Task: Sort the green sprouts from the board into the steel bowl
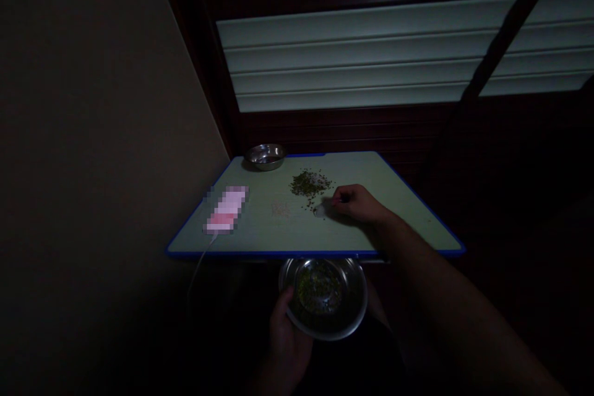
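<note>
Below the table's near edge, my left hand (288, 337) is closed on the rim of a wide steel bowl (349, 318), thumb on top. Small green beans or similar grains lie in the bowl. Over the table, my right hand (356, 201) pinches the handle of a small pale spoon (321, 209), its tip low at the tabletop with a few grains around it. Just beyond the spoon is a loose pile of green grains (306, 184), with some whitish bits at its right side. Dim light hides finer detail.
The pale green table (394, 229) has a blue edge. A smaller steel bowl (266, 158) stands at the back left. A lit, blurred phone (227, 209) with a white cable (200, 260) lies at the left. Reddish marks (280, 209) show mid-table. A wall is left; slatted panels are behind.
</note>
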The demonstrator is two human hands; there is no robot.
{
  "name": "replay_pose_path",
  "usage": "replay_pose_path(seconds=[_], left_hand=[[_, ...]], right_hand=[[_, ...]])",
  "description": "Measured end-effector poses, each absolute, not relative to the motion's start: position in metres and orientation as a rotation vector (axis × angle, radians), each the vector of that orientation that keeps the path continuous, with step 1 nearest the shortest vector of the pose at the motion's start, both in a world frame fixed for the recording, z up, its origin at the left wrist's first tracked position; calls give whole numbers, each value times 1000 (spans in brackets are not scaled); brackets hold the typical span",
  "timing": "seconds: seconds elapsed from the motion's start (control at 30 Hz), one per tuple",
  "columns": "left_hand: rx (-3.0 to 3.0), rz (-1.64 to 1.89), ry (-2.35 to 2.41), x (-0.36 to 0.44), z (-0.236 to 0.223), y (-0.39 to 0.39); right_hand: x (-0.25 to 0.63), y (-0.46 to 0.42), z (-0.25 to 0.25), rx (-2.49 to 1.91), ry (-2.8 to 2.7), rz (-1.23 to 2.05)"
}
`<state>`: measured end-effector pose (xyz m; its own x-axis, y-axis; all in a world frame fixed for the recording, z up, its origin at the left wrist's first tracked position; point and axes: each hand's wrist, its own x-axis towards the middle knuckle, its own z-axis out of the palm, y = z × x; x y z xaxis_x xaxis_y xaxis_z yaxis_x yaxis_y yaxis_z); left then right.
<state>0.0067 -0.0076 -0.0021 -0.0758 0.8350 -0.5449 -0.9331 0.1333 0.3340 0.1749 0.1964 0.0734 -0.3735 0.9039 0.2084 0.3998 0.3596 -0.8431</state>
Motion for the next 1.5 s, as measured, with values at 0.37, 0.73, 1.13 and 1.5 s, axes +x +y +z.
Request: replay_pose_path(seconds=[0.37,0.73,1.13,1.5], left_hand=[[-166,1459,720,5,-5,-7],[-207,1452,756,7,-1,-8],[-213,1429,792,7,3,-8],[-185,1452,752,6,-2,-7]], right_hand=[[175,198,80,-1342,-1865,666],[174,197,76,-1223,-1856,792],[172,197,77,-1272,-1880,647],[172,198,74,-1161,-1936,742]])
